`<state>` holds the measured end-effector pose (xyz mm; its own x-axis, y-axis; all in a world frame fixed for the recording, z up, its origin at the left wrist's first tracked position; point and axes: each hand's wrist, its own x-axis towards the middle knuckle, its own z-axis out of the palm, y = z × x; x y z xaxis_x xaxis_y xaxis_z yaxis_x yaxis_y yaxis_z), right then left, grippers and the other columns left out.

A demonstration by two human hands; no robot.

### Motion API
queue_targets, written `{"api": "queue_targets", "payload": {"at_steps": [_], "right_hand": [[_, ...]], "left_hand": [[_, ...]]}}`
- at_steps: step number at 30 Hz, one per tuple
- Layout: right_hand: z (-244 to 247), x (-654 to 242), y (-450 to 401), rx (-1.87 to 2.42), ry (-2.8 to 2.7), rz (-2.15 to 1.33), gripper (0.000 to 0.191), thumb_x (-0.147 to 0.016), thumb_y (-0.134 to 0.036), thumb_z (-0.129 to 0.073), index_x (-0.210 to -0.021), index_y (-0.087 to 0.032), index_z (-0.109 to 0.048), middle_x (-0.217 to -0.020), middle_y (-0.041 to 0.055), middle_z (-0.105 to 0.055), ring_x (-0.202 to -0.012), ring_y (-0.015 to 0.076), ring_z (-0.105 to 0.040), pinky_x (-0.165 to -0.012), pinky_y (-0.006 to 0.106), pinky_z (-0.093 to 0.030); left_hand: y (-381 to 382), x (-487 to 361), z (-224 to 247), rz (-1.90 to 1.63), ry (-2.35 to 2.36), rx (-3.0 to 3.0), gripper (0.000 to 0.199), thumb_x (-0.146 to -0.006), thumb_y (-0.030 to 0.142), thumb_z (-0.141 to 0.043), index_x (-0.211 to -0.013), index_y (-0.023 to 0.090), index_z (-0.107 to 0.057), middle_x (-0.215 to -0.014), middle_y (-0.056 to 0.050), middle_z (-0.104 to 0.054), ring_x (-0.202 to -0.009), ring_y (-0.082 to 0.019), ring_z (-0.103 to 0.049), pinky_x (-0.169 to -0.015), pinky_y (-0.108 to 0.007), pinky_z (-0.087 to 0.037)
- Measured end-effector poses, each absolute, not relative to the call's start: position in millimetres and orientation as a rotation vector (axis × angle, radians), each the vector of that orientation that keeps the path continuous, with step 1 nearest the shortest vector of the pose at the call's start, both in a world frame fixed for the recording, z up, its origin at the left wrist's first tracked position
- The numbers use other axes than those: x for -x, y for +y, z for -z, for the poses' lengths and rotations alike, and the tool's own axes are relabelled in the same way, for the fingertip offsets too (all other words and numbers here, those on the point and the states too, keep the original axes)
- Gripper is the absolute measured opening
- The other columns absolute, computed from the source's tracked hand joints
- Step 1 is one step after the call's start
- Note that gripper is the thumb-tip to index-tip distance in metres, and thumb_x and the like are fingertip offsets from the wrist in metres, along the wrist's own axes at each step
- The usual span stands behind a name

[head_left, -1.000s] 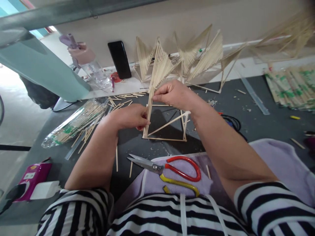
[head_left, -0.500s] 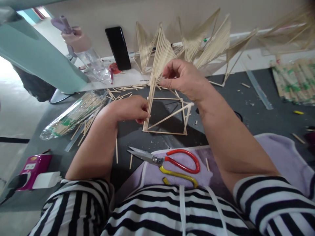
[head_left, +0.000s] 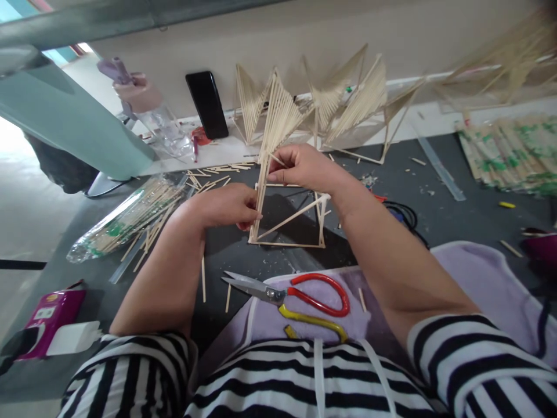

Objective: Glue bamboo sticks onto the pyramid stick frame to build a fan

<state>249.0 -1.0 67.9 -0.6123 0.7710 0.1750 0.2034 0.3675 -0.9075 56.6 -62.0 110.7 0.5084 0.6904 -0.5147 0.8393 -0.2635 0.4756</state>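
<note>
A frame of thin wooden sticks (head_left: 287, 245) stands on the dark table in front of me, with a slanted stick rising to its right corner. My left hand (head_left: 230, 206) is closed on the frame's tall left side, thumb and fingers pinching the upright sticks. My right hand (head_left: 304, 168) is closed beside the upper part of that same side. Between its thumb and forefinger is a thin wooden stick (head_left: 276, 158), mostly hidden by the fingers. Behind, a fan of closely laid sticks (head_left: 278, 113) rises above the frame.
Red-handled scissors (head_left: 278, 295) and a yellow-handled tool (head_left: 311, 322) lie on a lilac cloth (head_left: 461, 267). Bagged sticks (head_left: 126, 220) are at left, more bundles (head_left: 513, 151) at right. A phone (head_left: 207, 104), a bottle (head_left: 148, 116) and other stick models (head_left: 361, 104) stand behind.
My right hand has come down and slightly left, closer to the frame's upright side. My left hand keeps its hold there. The camera view has tilted up a little.
</note>
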Motion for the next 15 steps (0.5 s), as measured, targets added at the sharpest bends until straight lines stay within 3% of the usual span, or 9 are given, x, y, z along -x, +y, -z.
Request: {"api": "queue_targets", "payload": {"at_steps": [15], "right_hand": [[-70.1, -246.8, -2.9, 0.897, -2.059, -1.190, 0.016, -0.076, -0.025, -0.071, -0.071, -0.015, -0.059, -0.060, -0.0017, -0.054, -0.056, 0.0098, -0.048, -0.055, 0.025, -0.037]], "left_hand": [[-62.3, -55.9, -110.0, 0.293, 1.257, -2.078, 0.019, -0.079, 0.027, -0.053, -0.075, 0.015, -0.066, -0.067, -0.002, -0.069, -0.063, -0.014, -0.063, -0.058, -0.022, -0.041]]}}
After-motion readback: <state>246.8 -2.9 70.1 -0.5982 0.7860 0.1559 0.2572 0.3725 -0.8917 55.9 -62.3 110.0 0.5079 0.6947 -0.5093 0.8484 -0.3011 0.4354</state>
